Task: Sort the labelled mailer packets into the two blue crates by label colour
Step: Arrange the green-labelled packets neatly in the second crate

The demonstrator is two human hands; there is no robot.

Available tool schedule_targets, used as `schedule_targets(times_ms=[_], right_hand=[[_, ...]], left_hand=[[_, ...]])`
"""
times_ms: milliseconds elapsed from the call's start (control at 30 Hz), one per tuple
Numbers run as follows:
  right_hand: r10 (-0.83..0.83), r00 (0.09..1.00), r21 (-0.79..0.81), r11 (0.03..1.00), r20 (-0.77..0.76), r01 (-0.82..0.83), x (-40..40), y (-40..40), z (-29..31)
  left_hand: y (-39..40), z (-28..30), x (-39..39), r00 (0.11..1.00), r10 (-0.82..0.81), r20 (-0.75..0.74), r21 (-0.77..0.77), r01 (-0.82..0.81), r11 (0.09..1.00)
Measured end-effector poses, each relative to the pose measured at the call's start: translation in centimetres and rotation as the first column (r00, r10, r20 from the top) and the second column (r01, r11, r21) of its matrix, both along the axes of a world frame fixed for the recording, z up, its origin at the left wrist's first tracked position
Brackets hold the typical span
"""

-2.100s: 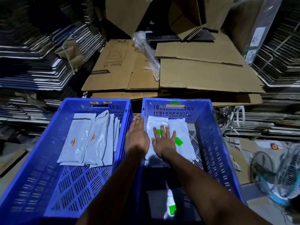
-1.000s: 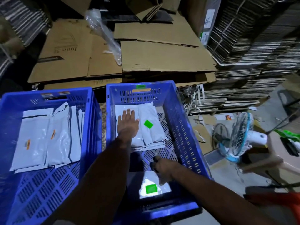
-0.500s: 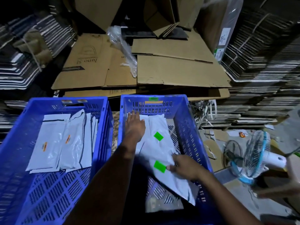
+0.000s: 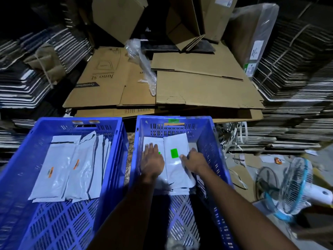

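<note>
Since half a second ago, our right hand (image 4: 195, 162) has laid the green packet (image 4: 177, 165) flat atop the right crate's (image 4: 214, 145) stack, fingers curled at its edge; left hand (image 4: 152, 162) presses flat. Light, floppy, slippery: we'd pinch an edge.

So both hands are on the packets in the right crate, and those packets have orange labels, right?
Not quite. The head view shows both hands, left hand and right hand, on packets in the right crate, but their labels are green; orange-labelled packets lie in the left crate.
</note>
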State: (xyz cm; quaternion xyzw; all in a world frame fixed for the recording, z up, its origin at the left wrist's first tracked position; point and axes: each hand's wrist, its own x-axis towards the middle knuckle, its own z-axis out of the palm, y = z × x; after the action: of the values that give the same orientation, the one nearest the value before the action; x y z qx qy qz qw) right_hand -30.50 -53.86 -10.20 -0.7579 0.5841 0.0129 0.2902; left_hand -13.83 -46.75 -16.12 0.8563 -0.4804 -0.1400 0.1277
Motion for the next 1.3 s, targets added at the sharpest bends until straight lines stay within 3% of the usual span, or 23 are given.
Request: schedule_targets(times_ms=[100, 167, 267, 367, 567, 700, 867, 1100, 1300], right_hand=[[0.063, 0.990, -0.354, 0.930, -0.123, -0.103, 0.9, 0.2, 0.3], [0.208, 0.972, -0.468, 0.853, -0.108, -0.234, 2.5, 0.3, 0.3], [0.344, 0.928, -0.377, 0.848, -0.142, -0.372, 4.6, -0.1, -1.7], [0.340, 0.923, -0.245, 0.893, -0.181, -0.377, 4.8, -0.6, -4.6], [0.295, 0.935, -0.201, 0.921, -0.194, -0.333, 4.5, -1.0, -7.1], [0.289, 0.938, -0.216, 0.920, -0.191, -0.328, 4.6, -1.0, -7.9], [0.295, 0.933, -0.196, 0.922, -0.205, -0.334, 4.4, -1.3, -8.2], [0.329, 0.927, -0.165, 0.919, -0.182, -0.358, 3.9, -1.2, -5.5], [0.322, 0.941, -0.309, 0.889, -0.100, -0.337, 1.8, 2.2, -3.9]], left_hand=[[-0.9, -0.1, 0.0, 1.000, 0.012, 0.017, 0.012, -0.013, 1.000], [-1.6, -0.3, 0.1, 0.999, -0.010, 0.044, 0.012, 0.009, 1.000], [-2.9, -0.7, 0.5, 0.995, -0.058, 0.076, 0.036, 0.055, 0.998], [-3.3, -1.6, 1.0, 0.998, -0.048, 0.040, 0.056, 0.045, 0.997], [-2.1, -4.3, 1.7, 0.996, -0.075, -0.042, -0.076, 0.072, 0.994], [-1.5, -5.0, 1.4, 0.995, -0.083, -0.051, -0.256, 0.067, 0.964], [-1.0, -5.0, 1.2, 0.996, -0.081, -0.038, -0.338, 0.063, 0.939], [-2.1, -2.1, 0.4, 1.000, 0.009, 0.009, -0.089, -0.008, 0.996], [-0.1, -0.3, -1.3, 0.998, 0.045, 0.035, -0.168, -0.038, 0.985]])
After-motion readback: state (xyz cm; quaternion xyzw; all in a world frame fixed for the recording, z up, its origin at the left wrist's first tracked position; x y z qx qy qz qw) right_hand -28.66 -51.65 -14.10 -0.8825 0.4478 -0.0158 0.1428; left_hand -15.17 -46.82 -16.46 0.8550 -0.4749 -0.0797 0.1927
